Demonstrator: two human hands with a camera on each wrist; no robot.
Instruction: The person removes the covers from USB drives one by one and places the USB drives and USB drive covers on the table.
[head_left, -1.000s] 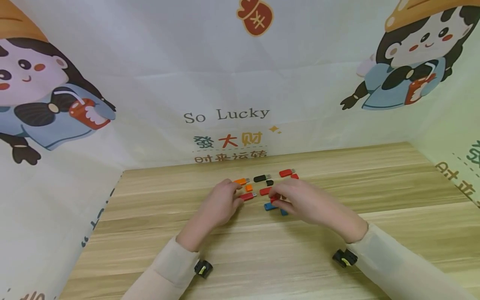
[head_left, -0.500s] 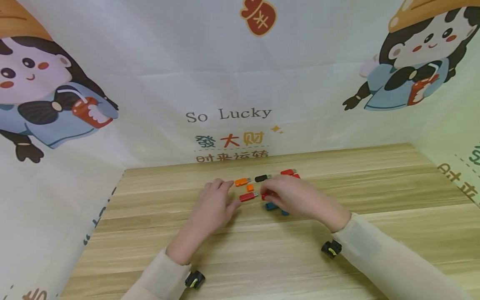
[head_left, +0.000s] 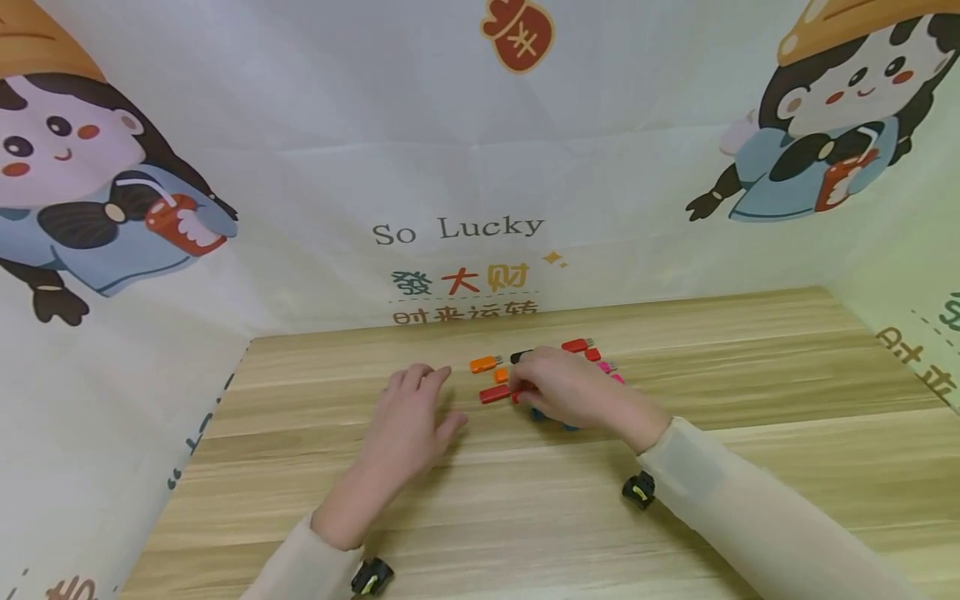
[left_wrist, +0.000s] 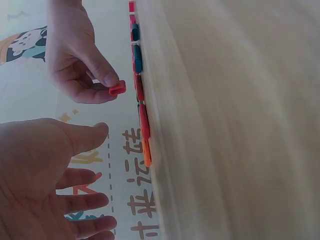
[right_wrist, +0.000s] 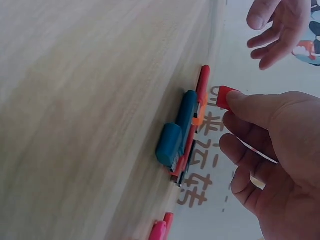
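Between the thumb and forefinger of my right hand I pinch a small red USB stick cap, its hollow end visible in the left wrist view. It hovers just above the table, near the right end of a red USB stick in the head view. My left hand is held off to the left with fingers spread and nothing in it. Behind the red stick lie an orange USB stick and its loose orange cap. A blue USB stick and blue cap are mostly hidden below my right hand in the head view.
Partly covered by my right hand is a black USB stick. At the right end of the group are another red USB stick, a red cap and a pink USB stick. Printed cloth walls the wooden table.
My right hand has moved left with the red cap, from above the blue stick to the red stick's end. The left hand has drawn back from the red stick, leftward and nearer me.
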